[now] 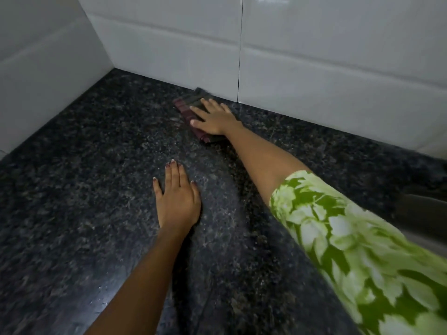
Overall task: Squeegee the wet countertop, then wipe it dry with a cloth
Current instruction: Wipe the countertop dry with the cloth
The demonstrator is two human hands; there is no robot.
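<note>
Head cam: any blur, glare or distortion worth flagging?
Head view: dim overall; motion blur smears the cloth under the right hand and the green sleeve; left hand is sharper; soft glare on the countertop at lower left and on the tiles; wide-angle bends the tile lines.

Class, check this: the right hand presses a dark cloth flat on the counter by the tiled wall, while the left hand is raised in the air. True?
Not quite. The head view shows the left hand lying flat on the counter, not raised. The right hand does press the cloth by the tiled wall.
</note>
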